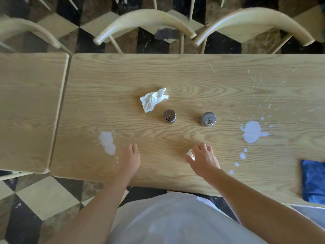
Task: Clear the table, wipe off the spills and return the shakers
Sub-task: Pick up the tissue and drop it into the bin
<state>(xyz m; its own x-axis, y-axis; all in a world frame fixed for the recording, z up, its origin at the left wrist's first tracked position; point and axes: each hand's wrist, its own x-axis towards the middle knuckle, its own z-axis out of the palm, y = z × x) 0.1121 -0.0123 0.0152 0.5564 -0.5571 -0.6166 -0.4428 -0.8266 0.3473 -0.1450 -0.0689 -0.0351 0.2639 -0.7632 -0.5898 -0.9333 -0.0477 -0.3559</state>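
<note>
Two steel shakers stand upright mid-table, the left shaker (169, 116) and the right shaker (208, 119). A crumpled white napkin (153, 99) lies just behind the left one. A white spill (107, 142) sits at the near left, and a larger white splash (252, 131) with scattered drops at the right. My left hand (129, 158) rests on the wood beside the left spill, fingers together, holding nothing. My right hand (202, 158) is curled over a small white crumpled piece (190, 154) near the front edge.
The wooden table (175, 73) abuts a second table (28, 103) on the left. A blue cloth (314, 180) lies at the near right edge. Three pale wooden chairs (146, 23) stand along the far side.
</note>
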